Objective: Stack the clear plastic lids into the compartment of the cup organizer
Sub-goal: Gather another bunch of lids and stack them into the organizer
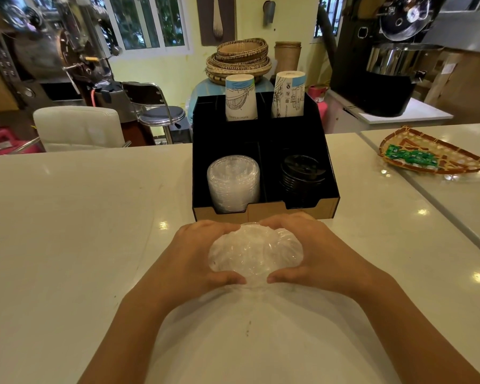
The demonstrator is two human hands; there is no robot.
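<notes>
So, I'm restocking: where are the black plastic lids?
The stacked black plastic lids sit in the black organizer's front right compartment, beside the clear lid stack.

A loose batch of clear, round, domed plastic lids (254, 252) lies overlapping on the pale worktop (81, 217). At its 12 o'clock, just beside it, stands the black box-shaped cup organizer with a tan front edge (263, 210). Its front-left compartment (229, 151) holds a nested stack of clear plastic lids (233, 181), leaning slightly.
</notes>
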